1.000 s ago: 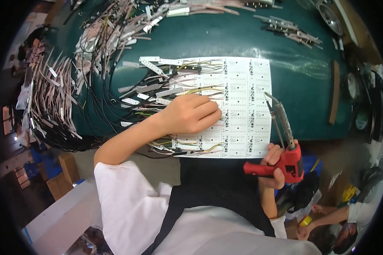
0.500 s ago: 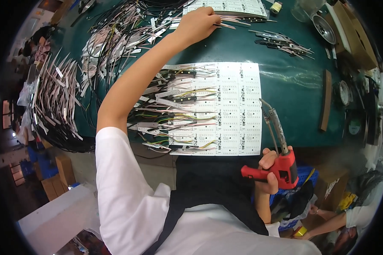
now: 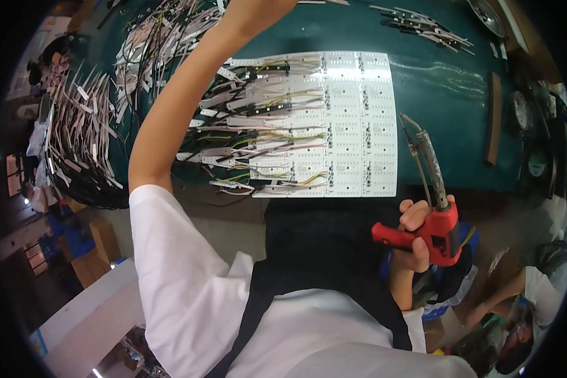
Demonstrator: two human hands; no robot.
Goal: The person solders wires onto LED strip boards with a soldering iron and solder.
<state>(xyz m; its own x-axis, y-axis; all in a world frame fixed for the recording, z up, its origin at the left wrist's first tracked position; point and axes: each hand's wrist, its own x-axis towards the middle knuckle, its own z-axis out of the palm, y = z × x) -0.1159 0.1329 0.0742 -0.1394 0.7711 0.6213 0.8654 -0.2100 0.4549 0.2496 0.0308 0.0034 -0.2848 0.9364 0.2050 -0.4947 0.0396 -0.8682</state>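
Note:
My left arm reaches to the far edge of the picture, where my left hand (image 3: 261, 11) is cut off by the rim, its fingers out of sight. By the handle, my right hand (image 3: 414, 216) holds a red soldering gun (image 3: 446, 234). Its metal barrel and thin feed tube point up and away, with the tip just right of a white panel of circuit boards (image 3: 348, 129), apart from it. Wires in pink, white, yellow and black, with small dark connectors (image 3: 272, 108), lie over the panel's left half, running off to its left.
On the green table (image 3: 441, 151) lie a large bundle of wires (image 3: 85, 129) at left, tangled wires (image 3: 164, 50) farther back, and a small bunch (image 3: 425, 28) at far right. A brown strip (image 3: 493, 120) rests near the right edge. Another person's arm (image 3: 501, 295) shows at lower right.
The view has shifted, so the panel and table sit higher in the picture. My left hand has gone partly past the upper rim. The soldering gun remains in my right hand.

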